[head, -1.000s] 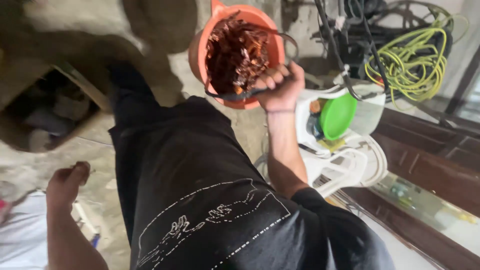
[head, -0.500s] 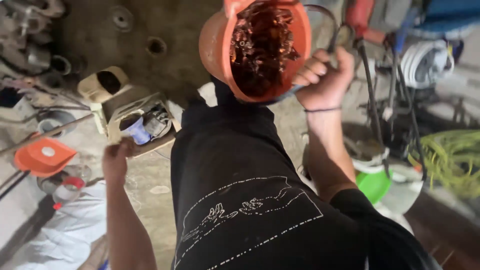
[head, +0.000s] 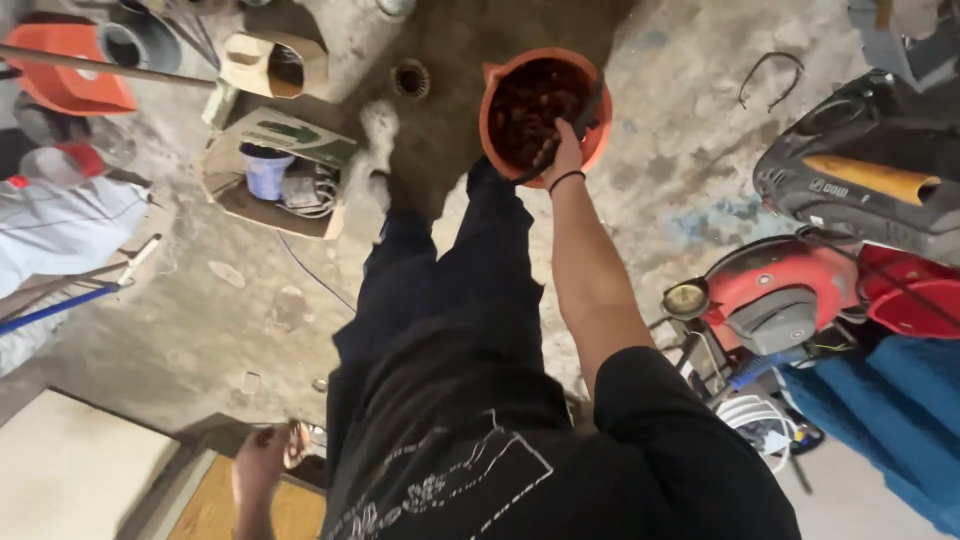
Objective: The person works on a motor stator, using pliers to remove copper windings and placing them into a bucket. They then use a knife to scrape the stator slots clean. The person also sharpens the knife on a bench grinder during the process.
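Orange bucket (head: pixel 545 112), filled with dark reddish-brown pieces, serves as the landmark for all positions given. Far left of the bucket and slightly higher, an orange tub (head: pixel 70 88) lies under a long wooden pole (head: pixel 100 66). Left of the bucket, an open cardboard box (head: pixel 275 175) rests on the concrete floor (head: pixel 200 300) and contains a pale blue cup (head: pixel 266 172) and coiled white cable (head: pixel 308 190). Far below and left of the bucket, the left hand (head: pixel 262 468) hangs beside the dark trousers (head: pixel 440 300); its fingers are loosely curled and hold nothing that can be made out, with a small blurred object just beside them. Just left of the bucket, a round floor drain (head: pixel 410 77) is set in wet concrete. At the bucket's near rim, the right hand (head: pixel 562 152) is clenched around the bucket's dark wire handle (head: pixel 590 105) and carries it above the floor; a dark band circles the wrist. Right of the bucket and lower, a red machine (head: pixel 775 290) stands beside blue cloth (head: pixel 880 410).
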